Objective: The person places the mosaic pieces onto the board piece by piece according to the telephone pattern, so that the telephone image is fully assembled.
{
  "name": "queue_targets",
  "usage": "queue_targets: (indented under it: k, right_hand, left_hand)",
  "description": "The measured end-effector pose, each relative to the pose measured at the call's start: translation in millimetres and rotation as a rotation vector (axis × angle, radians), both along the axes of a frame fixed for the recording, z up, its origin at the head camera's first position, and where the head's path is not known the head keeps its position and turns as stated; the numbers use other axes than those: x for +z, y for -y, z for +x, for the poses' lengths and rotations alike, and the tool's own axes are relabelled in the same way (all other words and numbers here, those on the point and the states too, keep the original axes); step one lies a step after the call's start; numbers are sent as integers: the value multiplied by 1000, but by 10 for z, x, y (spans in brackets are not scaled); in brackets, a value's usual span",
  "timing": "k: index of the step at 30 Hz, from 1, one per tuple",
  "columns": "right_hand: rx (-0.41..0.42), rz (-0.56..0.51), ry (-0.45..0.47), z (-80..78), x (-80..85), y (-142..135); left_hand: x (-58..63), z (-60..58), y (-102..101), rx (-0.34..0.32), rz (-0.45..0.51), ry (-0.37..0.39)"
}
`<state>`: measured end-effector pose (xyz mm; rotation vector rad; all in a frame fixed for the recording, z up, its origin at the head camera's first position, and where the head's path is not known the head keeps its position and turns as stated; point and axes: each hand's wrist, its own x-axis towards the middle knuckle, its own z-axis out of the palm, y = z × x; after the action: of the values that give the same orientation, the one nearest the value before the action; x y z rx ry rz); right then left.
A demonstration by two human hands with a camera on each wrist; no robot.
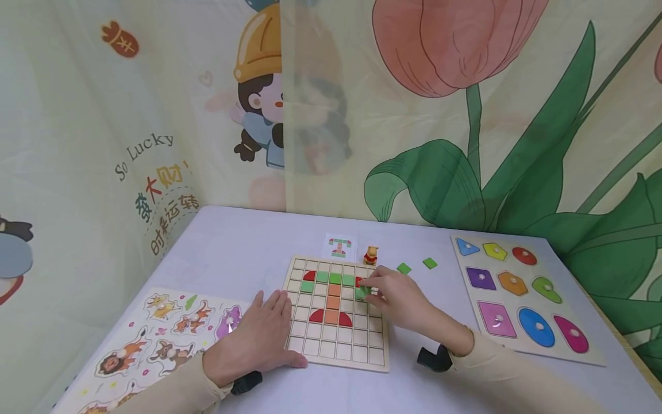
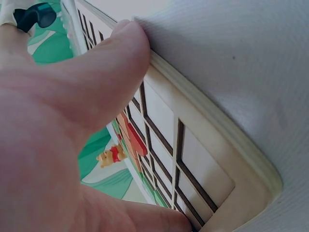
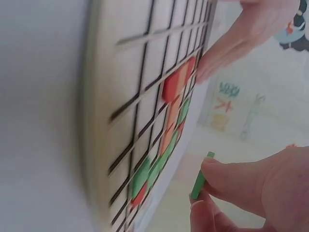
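A wooden grid board [image 1: 366,361] lies on the table, with green squares [image 1: 322,277], orange squares [image 1: 333,302] and red rounded pieces [image 1: 345,319] set in its cells. My left hand [image 1: 258,336] rests along the board's left edge, fingers extended and thumb at the near edge. Over the right part of the board, my right hand [image 1: 400,299] pinches a green square tile [image 3: 200,180] between thumb and fingers. The right wrist view shows this tile held edge-on, apart from the board. Beneath that hand, another green square sits in the board, partly covered in the head view.
A pattern card [image 1: 339,244] and a small bear figurine [image 1: 370,256] stand behind the board. Two loose green tiles [image 1: 430,263] lie at the back right. An animal puzzle [image 1: 139,310] is on the left, a knobbed shape board [image 1: 509,270] on the right.
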<state>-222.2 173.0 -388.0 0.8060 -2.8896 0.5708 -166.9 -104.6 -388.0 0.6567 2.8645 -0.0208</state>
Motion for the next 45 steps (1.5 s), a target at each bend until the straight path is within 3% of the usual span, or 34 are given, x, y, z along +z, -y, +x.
queue_targets:
  k: [6,14,22,33,45]
  right_hand:
    - [133,-32,32,92,-1,264]
    - [222,21,82,128,-61,531]
    - [256,107,107,177,-85,675]
    - [268,238,7,262,-132,801]
    - [267,236,-36,260,-175,798]
  left_hand:
    - [2,-1,1,-2,5,6]
    - [4,-12,2,-7,-10,4]
    - [18,-22,-8,-8,-25,-4]
    - [24,-9,-5,-6,-52,3]
    - [23,-7,-4,1,-41,10]
